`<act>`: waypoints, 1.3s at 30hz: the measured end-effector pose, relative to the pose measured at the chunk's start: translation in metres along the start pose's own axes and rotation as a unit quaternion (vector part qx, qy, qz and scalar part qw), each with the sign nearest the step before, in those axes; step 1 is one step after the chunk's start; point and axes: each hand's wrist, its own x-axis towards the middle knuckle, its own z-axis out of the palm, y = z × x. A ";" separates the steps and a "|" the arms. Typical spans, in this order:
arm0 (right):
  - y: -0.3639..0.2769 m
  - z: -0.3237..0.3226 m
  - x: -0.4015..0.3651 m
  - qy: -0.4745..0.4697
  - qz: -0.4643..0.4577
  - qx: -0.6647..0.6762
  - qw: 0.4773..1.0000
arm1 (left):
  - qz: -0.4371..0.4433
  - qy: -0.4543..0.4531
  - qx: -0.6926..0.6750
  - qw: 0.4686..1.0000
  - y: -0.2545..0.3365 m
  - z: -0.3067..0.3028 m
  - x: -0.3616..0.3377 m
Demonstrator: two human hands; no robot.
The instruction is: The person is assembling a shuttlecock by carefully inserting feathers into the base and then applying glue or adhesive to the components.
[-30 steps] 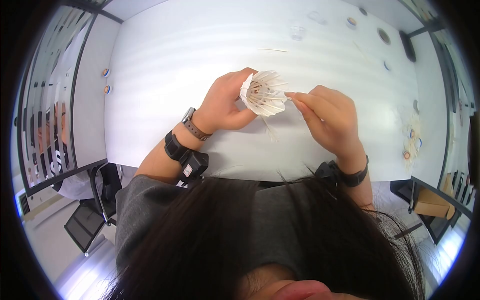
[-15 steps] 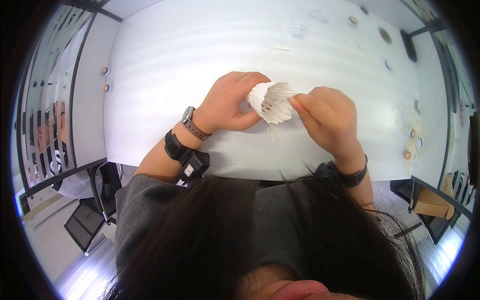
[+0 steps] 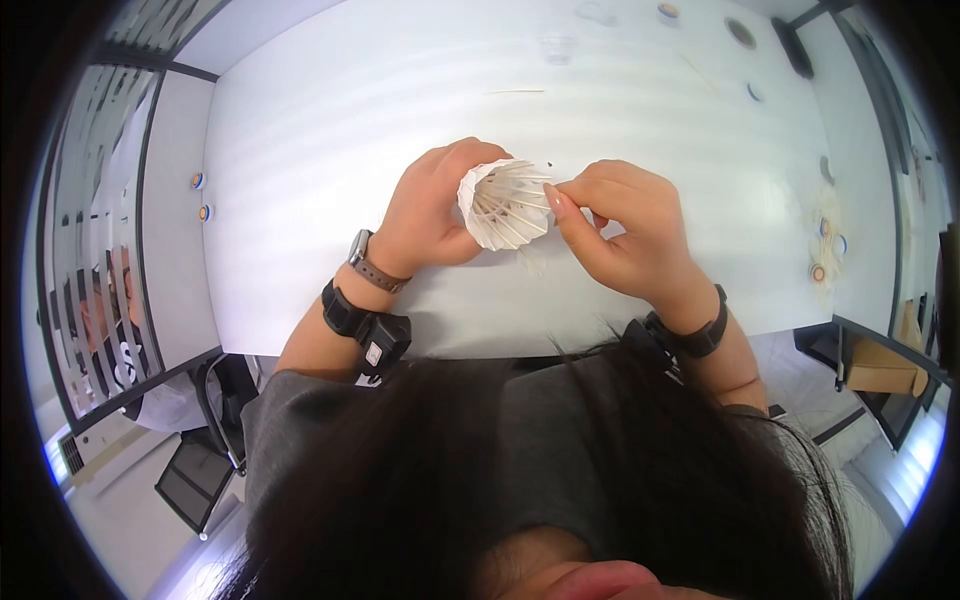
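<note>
Clasping a white feather shuttlecock (image 3: 503,203) in our left hand (image 3: 435,215), we wrap the fingers around its cork end, so the open skirt faces up toward us. Our right hand (image 3: 620,235) comes in from 3 o'clock. Its thumb and forefinger are pinched shut on the skirt's rim, on what looks like one feather tip. Both hands hold the shuttlecock just above the white table (image 3: 330,130), near its front edge and roughly centred in front of us.

We see a loose feather (image 3: 515,91) lying flat on the table at 12 o'clock from the shuttlecock, well apart from it. Farther out in the same direction stands a small clear cup (image 3: 557,48); we cannot tell what is in it. At 3 o'clock, near the table's right edge, lies a heap of pale scraps with a few round cork bases (image 3: 825,250) among them. Two more round pieces (image 3: 200,197) sit beyond the left edge, at 9 o'clock. At 4 o'clock, below table level, stands a cardboard box (image 3: 880,365) whose contents are hidden from us.

We wear a watch (image 3: 360,250) on the left wrist.
</note>
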 end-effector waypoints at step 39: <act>0.001 -0.003 0.000 -0.034 0.098 0.027 0.994 | -0.006 -0.026 0.051 0.998 -0.005 0.002 -0.003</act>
